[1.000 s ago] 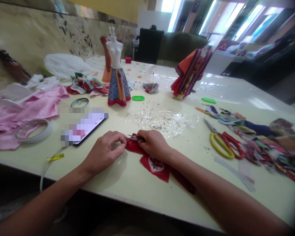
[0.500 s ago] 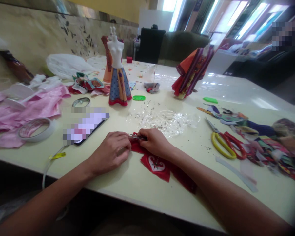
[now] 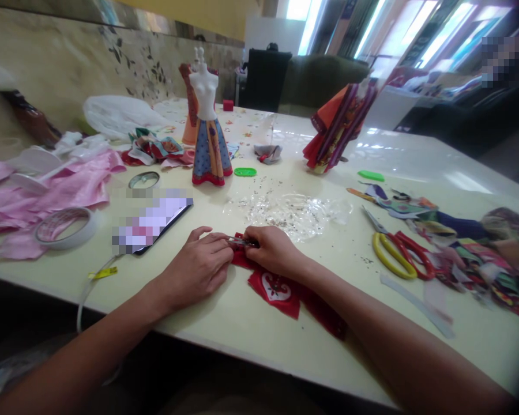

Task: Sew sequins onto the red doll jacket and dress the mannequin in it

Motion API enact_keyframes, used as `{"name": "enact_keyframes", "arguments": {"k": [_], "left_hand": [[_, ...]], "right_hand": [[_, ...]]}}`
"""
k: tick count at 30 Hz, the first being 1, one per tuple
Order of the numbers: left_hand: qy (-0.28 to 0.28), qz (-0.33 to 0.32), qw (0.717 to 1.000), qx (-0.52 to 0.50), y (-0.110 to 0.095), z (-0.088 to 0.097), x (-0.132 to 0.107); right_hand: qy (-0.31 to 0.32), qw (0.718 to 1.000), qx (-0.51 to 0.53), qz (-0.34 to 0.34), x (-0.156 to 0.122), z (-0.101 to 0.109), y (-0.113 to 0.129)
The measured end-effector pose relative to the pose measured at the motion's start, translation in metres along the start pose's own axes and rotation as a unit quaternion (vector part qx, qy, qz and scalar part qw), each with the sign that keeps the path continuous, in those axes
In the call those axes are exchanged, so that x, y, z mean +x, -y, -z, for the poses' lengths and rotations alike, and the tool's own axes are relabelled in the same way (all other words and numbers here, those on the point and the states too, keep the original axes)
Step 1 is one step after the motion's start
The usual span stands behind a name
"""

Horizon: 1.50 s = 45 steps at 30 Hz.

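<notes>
My right hand (image 3: 271, 249) is closed around a small tool with a dark grip and a thin metal end (image 3: 237, 241); its exact kind is hidden by my fingers. The metal end points left, over a piece of red cloth (image 3: 242, 259). At that end, my left hand (image 3: 205, 262) presses its fingertips together on the cloth's edge, with the index finger slightly lifted. Below my right wrist lies a red patterned piece with a white heart-shaped motif (image 3: 277, 287), partly covered by the forearm. A clear plastic sheet (image 3: 324, 216) scattered with tiny dark bits lies just beyond my hands.
Yellow-and-red-handled scissors (image 3: 393, 253) and fabric scraps (image 3: 467, 248) lie right. A phone (image 3: 160, 225) with a cable, a tape roll (image 3: 89, 230) and pink satin (image 3: 82, 181) are left. Behind stand a doll-size mannequin (image 3: 205, 95) in a skirt and a draped one (image 3: 339, 127).
The fingers of my left hand have shifted, the index finger rising a little. My right hand and the tool stay nearly where they were.
</notes>
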State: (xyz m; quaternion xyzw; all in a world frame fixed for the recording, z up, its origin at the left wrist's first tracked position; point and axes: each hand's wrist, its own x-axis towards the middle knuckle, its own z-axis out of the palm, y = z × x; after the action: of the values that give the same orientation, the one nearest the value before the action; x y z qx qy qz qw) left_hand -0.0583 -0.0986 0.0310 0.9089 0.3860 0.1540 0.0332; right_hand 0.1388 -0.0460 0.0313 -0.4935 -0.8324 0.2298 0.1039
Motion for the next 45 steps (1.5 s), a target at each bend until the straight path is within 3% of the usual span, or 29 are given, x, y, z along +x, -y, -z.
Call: {"name": "enact_keyframes", "arguments": {"k": [8,16,25,29,33,37,42,45], "left_hand": [[0.009,0.004,1.0,0.007,-0.001,0.0,0.0],[0.003,0.005,1.0,-0.02,0.0,-0.001,-0.001],[-0.032,0.07,0.991,-0.112,0.005,0.002,-0.004],[-0.037,0.081,0.987,-0.132,0.005,0.0,-0.003],[-0.038,0.088,0.984,-0.152,0.006,-0.001,-0.002],[-0.052,0.163,0.962,-0.214,0.008,0.001,-0.002],[-0.085,0.237,0.939,-0.235,0.009,0.002,-0.003],[-0.09,0.219,0.947,-0.218,0.008,0.002,-0.002]], "right_hand": [[-0.01,0.999,0.045,-0.002,-0.002,0.003,0.002],[-0.041,0.987,0.156,0.012,-0.004,0.011,-0.007],[-0.101,0.974,0.201,0.016,-0.011,0.027,-0.016],[-0.095,0.969,0.218,0.061,-0.014,0.027,-0.017],[-0.043,0.982,0.169,0.077,-0.018,0.024,-0.012],[-0.024,0.996,0.078,0.043,-0.019,0.026,-0.007],[-0.025,0.995,0.085,0.04,-0.018,0.028,-0.009],[-0.03,0.995,0.09,0.043,-0.019,0.027,-0.009]]}}
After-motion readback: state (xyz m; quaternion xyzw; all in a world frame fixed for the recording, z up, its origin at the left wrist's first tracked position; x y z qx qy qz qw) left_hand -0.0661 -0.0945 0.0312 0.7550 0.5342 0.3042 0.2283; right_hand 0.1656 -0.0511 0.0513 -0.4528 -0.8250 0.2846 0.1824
